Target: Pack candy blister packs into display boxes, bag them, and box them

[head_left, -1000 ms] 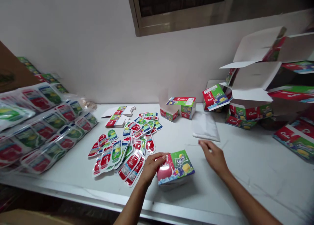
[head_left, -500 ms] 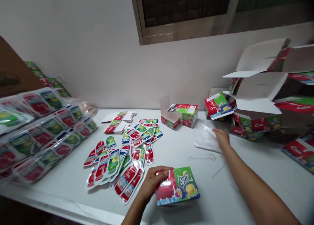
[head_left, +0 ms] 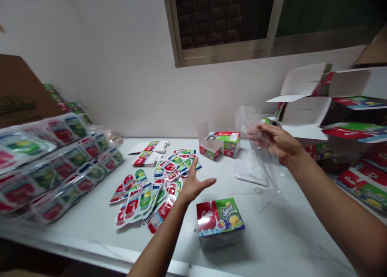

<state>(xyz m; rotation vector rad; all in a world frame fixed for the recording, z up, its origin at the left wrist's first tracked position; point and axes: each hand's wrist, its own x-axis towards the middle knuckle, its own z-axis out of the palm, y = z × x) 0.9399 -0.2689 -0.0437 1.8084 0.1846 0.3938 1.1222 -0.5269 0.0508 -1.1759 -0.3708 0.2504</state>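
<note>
While your right hand (head_left: 270, 142) grips a clear bag (head_left: 248, 116), your left hand (head_left: 195, 183) spreads empty near the printed box (head_left: 220, 217) on the table (head_left: 272, 244). You seem to be fetching the bag; the next move calls for a two-handed hold.

A plain off-white wall (head_left: 121, 75) rises behind a white, faintly grey-veined table (head_left: 278, 244), its left end dimmer. Set in the wall is a window with a greyish-beige frame (head_left: 177, 43); brick-patterned darkness fills its left pane (head_left: 208, 17), deep green its right pane (head_left: 323, 13). Deep shadow lies below the table's front edge.
</note>
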